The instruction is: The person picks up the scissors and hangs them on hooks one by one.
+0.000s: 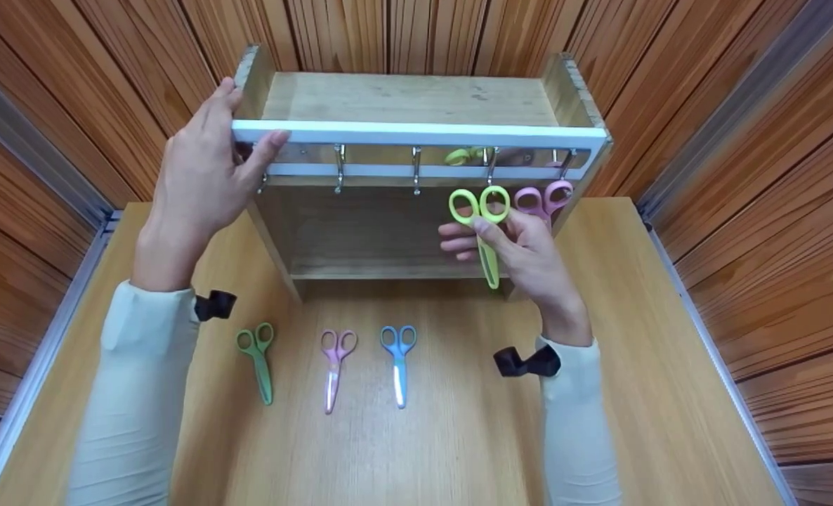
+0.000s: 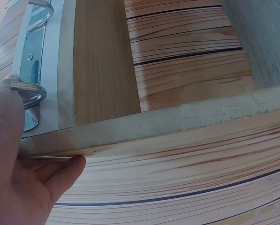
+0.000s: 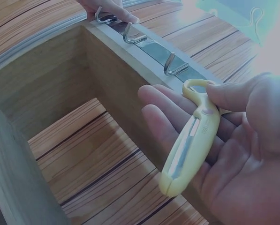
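Observation:
My right hand [image 1: 539, 263] holds yellow-green scissors [image 1: 487, 256] under the thumb, handles up and blades down, just below a hook of the metal hook rail [image 1: 381, 154]. In the right wrist view the scissors [image 3: 196, 136] lie over the fingers, with the thumb [image 3: 231, 96] at their handle loops. At the upper left corner of the wooden shelf [image 1: 402, 98], my left hand [image 1: 202, 165] grips the frame, thumb in front and fingers at the side panel. Pink scissors [image 1: 544, 200] hang at the rightmost hook, partly behind the right hand.
On the wooden table [image 1: 458, 450] in front of the shelf lie green scissors [image 1: 258, 362], pink scissors [image 1: 333, 369] and blue scissors [image 1: 399, 365]. Wood-patterned walls [image 1: 775, 211] stand behind and at both sides.

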Motion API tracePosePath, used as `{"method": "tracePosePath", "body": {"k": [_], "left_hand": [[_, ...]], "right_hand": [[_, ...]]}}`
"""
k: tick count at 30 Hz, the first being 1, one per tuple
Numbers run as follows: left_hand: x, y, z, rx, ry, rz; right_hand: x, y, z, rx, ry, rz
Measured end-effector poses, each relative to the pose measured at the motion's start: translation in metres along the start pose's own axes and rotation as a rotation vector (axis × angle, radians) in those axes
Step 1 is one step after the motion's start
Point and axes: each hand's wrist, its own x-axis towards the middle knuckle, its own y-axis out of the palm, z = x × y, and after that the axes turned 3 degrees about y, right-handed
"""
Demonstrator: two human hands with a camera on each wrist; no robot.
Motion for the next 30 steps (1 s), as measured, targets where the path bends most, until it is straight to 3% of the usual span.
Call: {"method": "tracePosePath", "body": {"k": [16, 24, 30], "left_hand": [[-0.001, 0.0, 0.0, -0.014, -0.011, 0.007], [0.0, 0.0, 0.0, -0.004, 0.025, -0.026], [-0.001, 0.0, -0.001, -0.003, 0.009, -0.012]], "right_hand": [[0.013, -0.004, -0.013, 0.017, 0.018, 0.004], [0.016, -0.003, -0.017, 0.028, 0.027, -0.019], [0.016, -0.004, -0.02, -0.014, 0.019, -0.053]]}}
